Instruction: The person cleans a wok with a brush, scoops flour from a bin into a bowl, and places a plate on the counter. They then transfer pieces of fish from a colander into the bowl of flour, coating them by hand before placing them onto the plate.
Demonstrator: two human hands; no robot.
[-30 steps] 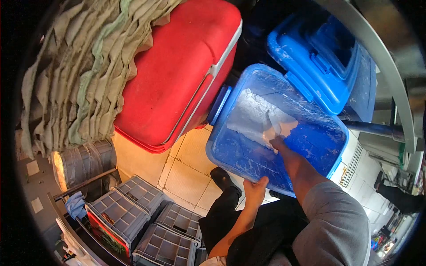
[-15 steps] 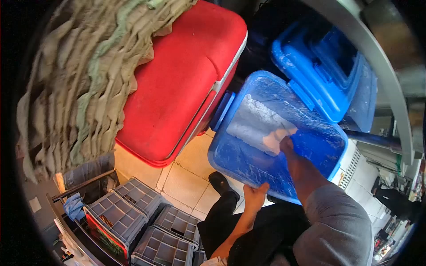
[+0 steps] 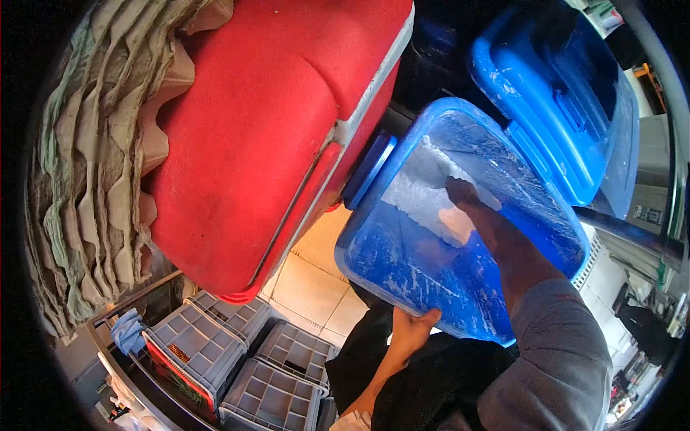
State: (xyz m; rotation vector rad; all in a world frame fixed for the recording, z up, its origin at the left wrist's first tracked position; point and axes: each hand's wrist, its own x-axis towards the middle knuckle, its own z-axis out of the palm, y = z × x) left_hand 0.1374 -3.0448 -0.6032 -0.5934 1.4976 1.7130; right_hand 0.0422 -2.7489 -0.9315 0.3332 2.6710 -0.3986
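Reaching with right hand (image 3: 461, 192) into blue tub (image 3: 445, 287), at white powder (image 3: 415, 192) lying beyond the near rim, cannot tell if gripping anything; clamping that rim with left hand (image 3: 411, 332)

Smooth plastic on the blue tub (image 3: 392, 262), glossy but smeared with chalky white, and the white powder (image 3: 420, 195) inside looks soft and matt! Just left of the tub, the red cooler (image 3: 244, 129) shows lightly grained, dull plastic; farther left, rough, matt paper pulp on the ridged trays (image 3: 93, 165). Upper right of the tub, glossy plastic gleams on the blue lid (image 3: 535, 100).
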